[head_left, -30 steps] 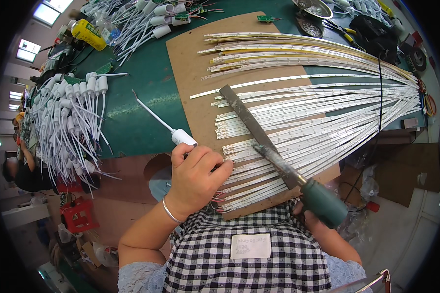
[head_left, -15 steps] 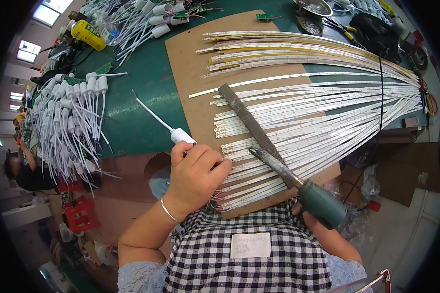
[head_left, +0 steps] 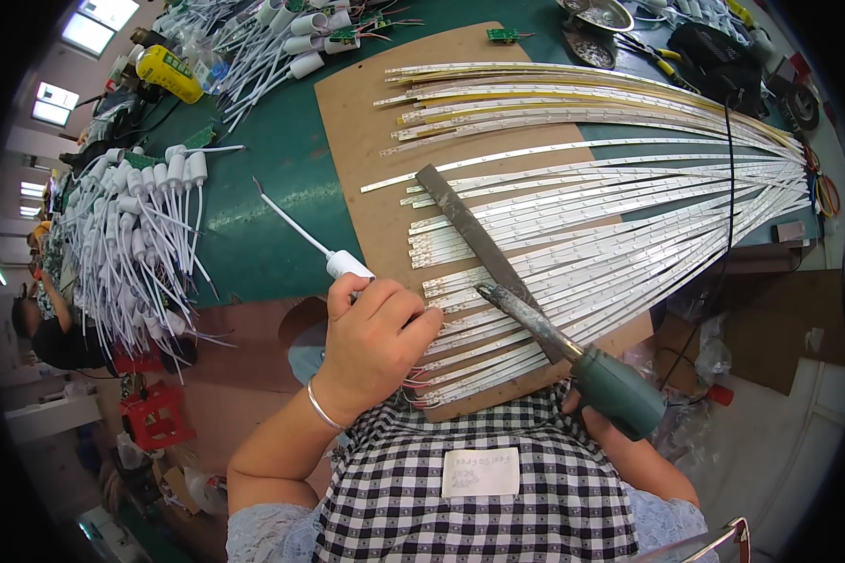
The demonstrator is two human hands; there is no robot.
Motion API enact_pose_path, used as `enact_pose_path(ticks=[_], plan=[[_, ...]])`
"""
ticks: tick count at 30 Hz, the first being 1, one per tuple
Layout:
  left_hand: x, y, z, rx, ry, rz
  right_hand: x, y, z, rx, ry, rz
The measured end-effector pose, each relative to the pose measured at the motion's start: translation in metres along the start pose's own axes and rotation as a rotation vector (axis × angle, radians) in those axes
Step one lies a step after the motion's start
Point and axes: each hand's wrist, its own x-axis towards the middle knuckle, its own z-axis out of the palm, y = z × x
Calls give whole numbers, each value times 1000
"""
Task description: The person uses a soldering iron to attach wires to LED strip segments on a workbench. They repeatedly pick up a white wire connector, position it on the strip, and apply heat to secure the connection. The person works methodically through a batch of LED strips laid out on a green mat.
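My left hand is closed around a white plastic cylinder with a white cable sticking out toward the upper left. Its fingertips rest by the left ends of the thin white LED strips, which fan out over a brown board. What the fingers pinch underneath is hidden. In my right hand is a soldering iron with a green handle, its tip over the strips. My right fingers are mostly behind the handle. A flat dark metal bar lies slantwise across the strips, passing under the iron.
Piles of white cylinders with cables lie at the left and far side of the green table. A small green circuit board, a metal dish and pliers are at the back. A black cord crosses the strips.
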Motion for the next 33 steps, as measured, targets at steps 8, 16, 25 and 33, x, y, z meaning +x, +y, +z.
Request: enact_pose_path(ticks=[8, 16, 25, 33], plan=[[1, 0, 0, -11, -6, -3, 3, -5, 2, 37, -4, -7], [0, 1, -1, -89, -7, -47, 1, -2, 5, 40, 31, 2], [0, -2, 3, -308, 10, -151, 2, -8, 6, 9, 43, 102], [0, -2, 7, -326, 55, -161, -3, 1, 6, 103, 9, -8]])
